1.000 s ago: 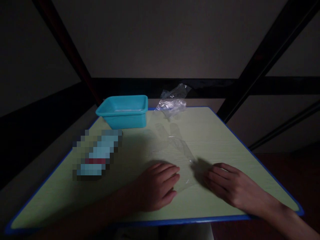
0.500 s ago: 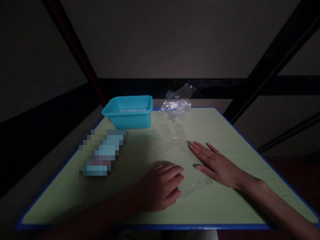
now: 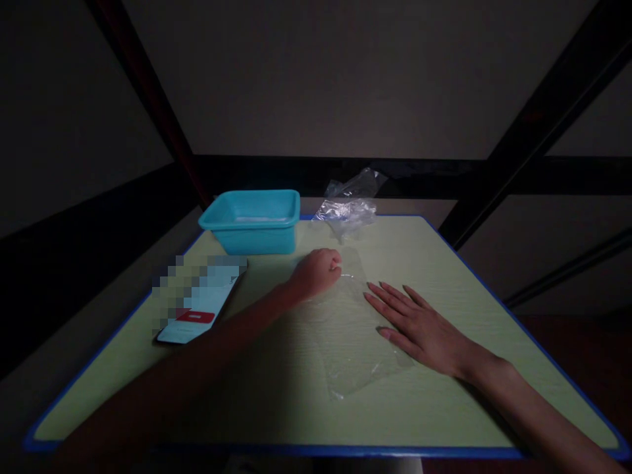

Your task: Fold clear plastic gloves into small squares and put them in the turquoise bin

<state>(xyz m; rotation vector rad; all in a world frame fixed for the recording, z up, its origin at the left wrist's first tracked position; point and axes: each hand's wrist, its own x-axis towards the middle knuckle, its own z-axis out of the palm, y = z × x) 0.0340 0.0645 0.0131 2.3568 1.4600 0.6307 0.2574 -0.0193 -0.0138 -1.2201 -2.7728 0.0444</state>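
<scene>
A thin, clear plastic glove (image 3: 353, 336) lies spread flat on the table, its finger lobes toward the far side. My left hand (image 3: 318, 271) is closed, with curled fingers at the glove's far left finger part; the fingertips appear to pinch the film, which they partly cover. My right hand (image 3: 409, 322) lies flat with its fingers apart, touching the glove's right edge.
A turquoise plastic basin (image 3: 254, 224) stands at the back left. Crumpled clear plastic (image 3: 348, 207) lies at the far edge. A phone (image 3: 197, 316) with a lit, partly blurred screen rests on the left. The pale green table (image 3: 469, 408) has a blue rim.
My left hand has moved forward from the glove's near left side to its finger end, and its fingers have curled closed. My right hand stays nearly in place, fingers slightly more spread.
</scene>
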